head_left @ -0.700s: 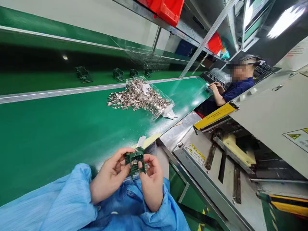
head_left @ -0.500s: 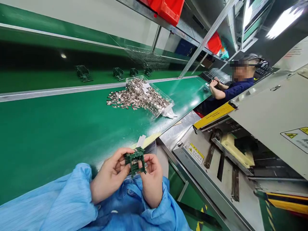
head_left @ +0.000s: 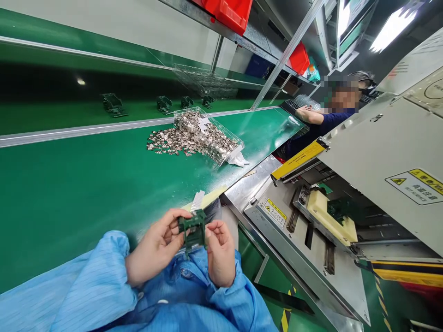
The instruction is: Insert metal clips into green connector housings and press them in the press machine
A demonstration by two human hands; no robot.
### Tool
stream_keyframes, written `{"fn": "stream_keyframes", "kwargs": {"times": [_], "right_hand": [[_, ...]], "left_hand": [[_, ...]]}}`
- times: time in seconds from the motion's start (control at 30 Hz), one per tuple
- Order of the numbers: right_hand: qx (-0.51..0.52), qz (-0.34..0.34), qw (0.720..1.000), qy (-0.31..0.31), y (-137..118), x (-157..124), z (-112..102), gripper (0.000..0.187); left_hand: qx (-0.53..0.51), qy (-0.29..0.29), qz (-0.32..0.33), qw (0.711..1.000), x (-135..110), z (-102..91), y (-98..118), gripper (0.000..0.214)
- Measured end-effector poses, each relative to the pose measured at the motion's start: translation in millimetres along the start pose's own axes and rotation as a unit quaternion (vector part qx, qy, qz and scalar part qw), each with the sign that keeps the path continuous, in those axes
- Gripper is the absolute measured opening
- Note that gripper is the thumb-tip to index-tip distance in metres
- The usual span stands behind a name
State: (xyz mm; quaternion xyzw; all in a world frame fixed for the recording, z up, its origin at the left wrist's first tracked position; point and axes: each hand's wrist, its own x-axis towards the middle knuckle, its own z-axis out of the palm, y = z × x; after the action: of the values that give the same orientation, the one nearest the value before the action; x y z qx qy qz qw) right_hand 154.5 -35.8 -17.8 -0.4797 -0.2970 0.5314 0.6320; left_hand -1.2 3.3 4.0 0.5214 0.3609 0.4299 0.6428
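Note:
Both of my hands hold one small green circuit board (head_left: 193,229) just off the near edge of the green bench (head_left: 86,184). My left hand (head_left: 155,251) grips its left side with thumb and fingers. My right hand (head_left: 219,251) pinches its right edge. Blue sleeves cover both of my arms. A pile of small silvery metal parts (head_left: 169,140) lies farther out on the bench, spilling from a clear plastic tray (head_left: 214,138).
A grey machine (head_left: 380,157) with warning labels and a cream block stands at my right. Several dark green fixtures (head_left: 112,103) sit on the far conveyor lane. A co-worker (head_left: 325,122) in dark blue sits at the bench's far end. Red bins (head_left: 228,11) hang overhead.
The board has turned a little in my hands, its face tilting more edge-on. The view has shifted slightly. The co-worker's arms moved from the bench toward a black tray.

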Motion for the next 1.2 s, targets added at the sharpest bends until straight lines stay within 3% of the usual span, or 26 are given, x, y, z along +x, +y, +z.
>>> {"fn": "stream_keyframes", "kwargs": {"times": [0.13,0.23,0.33,0.47,0.67,0.8,1.0,1.2], "right_hand": [[-0.032,0.070,0.997,0.024,16,24,-22,0.041],[-0.073,0.097,0.992,-0.015,31,40,-20,0.052],[-0.095,0.070,0.991,-0.055,41,45,-6,0.049],[-0.092,0.036,0.994,-0.046,48,39,7,0.043],[-0.101,-0.030,0.994,-0.015,67,31,10,0.039],[-0.145,-0.072,0.987,-0.005,79,26,9,0.043],[-0.266,0.004,0.961,-0.068,80,42,-19,0.043],[-0.340,0.021,0.936,-0.085,65,59,-49,0.034]], "left_hand": [[-0.018,0.073,0.007,0.997,41,-8.5,11,0.045],[-0.061,0.053,-0.004,0.997,74,1.2,12,0.049],[-0.110,0.018,-0.020,0.994,94,23.0,9,0.050],[-0.124,-0.026,-0.058,0.990,98,38.0,1,0.052],[-0.116,-0.065,-0.055,0.990,95,29.6,-10,0.054],[-0.122,-0.060,-0.038,0.990,96,28.6,-15,0.050],[-0.081,-0.068,-0.039,0.994,100,24.4,-17,0.043],[-0.088,-0.062,-0.024,0.994,105,12.8,-11,0.047]]}}
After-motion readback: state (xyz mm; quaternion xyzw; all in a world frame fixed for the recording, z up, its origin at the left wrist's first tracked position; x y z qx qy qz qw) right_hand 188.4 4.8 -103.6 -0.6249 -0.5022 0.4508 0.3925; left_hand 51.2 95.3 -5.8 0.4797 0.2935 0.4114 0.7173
